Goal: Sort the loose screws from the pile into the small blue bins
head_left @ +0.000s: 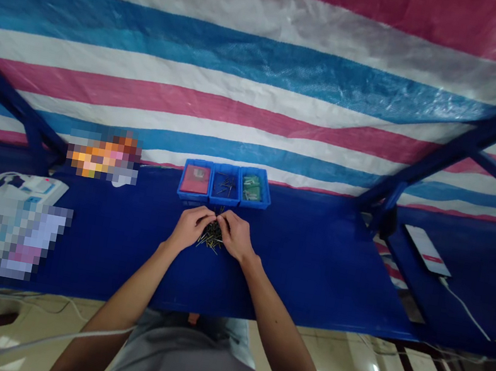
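A loose pile of thin screws or nails (211, 236) lies on the blue tabletop (311, 261). My left hand (191, 227) reaches over the pile's left side, its thumb and forefinger pinched together. From the right, my right hand (236, 234) comes in with its fingertips pinched too, close to those of the left. Whatever sits between the fingertips is too small to make out. Just beyond my hands stand three blue bins in a row. The left bin (180, 187) holds a red packet (196, 180), the middle bin (223, 200) dark screws or nails, the right bin (266, 200) green-and-clear packets (252, 189).
At the left lie white power strips (43, 191) with tangled cables and a blurred-out item. Another blurred item (104, 154) rests at the back left. To the right is a phone (428, 250) with a charging cable. Blue frame bars (425, 162) and a striped sheet (270, 61) stand behind.
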Demonstrator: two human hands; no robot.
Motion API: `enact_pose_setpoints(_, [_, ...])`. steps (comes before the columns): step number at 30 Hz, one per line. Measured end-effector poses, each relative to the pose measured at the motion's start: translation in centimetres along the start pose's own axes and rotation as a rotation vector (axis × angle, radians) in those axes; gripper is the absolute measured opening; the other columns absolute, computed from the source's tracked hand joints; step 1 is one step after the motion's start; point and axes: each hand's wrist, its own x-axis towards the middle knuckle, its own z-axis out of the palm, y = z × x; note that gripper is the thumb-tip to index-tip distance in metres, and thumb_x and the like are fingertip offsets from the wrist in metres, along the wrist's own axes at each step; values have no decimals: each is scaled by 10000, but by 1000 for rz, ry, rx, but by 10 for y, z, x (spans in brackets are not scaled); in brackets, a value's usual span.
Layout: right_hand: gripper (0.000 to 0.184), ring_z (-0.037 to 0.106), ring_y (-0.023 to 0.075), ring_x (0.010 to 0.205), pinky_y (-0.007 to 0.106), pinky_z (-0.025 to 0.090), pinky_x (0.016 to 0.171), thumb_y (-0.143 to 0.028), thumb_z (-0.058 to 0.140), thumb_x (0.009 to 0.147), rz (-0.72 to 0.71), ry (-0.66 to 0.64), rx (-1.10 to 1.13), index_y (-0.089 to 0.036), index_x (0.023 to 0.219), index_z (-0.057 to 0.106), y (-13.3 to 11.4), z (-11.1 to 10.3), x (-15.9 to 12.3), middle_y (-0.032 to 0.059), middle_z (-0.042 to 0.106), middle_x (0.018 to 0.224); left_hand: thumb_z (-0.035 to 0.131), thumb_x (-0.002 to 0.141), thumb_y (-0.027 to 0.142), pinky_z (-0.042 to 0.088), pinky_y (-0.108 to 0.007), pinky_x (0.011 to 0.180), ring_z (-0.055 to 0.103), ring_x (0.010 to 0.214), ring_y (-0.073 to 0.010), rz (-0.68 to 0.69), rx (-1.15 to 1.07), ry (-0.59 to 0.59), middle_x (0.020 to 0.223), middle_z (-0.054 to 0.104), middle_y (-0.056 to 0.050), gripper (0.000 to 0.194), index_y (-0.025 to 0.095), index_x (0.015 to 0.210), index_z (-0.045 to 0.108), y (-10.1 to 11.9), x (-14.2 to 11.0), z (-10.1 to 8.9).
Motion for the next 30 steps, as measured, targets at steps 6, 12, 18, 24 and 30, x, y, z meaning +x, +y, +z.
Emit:
enact_pose_setpoints(6, [424,433,121,536,253,304,581,-384,348,1050,48,13,-67,-209,683,466,2,4,1,-22,472,599,515,975,348,452,-252,688,605,694,-143,5,-6,-8,760,661,-31,270,182,848,687,0,0,0])
enact_pose_setpoints(12, [478,483,121,557,246,363,601,-450,380,1034,100,48,67,-197,671,561,4,2,0,-9,549,610,513,973,358,429,-242,649,579,661,-135,-14,-1,-4,740,650,-26,283,176,823,670,0,0,0])
enact_pose_setpoints(18, [216,622,157,742,268,479,722,-359,544,969,36,70,189,-230,1069,686,3,1,1,40,696,923,507,972,368,413,-237,631,546,622,-125,-56,-1,29,718,640,-16,306,169,786,649,-1,0,-1])
enact_pose_setpoints(24, [237,623,166,769,276,470,737,-325,489,999,-12,60,156,-223,953,698,5,2,0,48,668,867,511,971,351,418,-236,634,553,625,-124,-56,-6,7,726,647,-15,289,170,796,654,-2,-1,0])
enact_pose_setpoints(30, [332,556,147,687,254,405,669,-378,418,1028,20,20,90,-211,827,622,1,-1,0,26,609,769,522,970,320,419,-236,643,572,652,-125,-31,-4,5,724,640,-12,259,174,803,657,1,0,0])
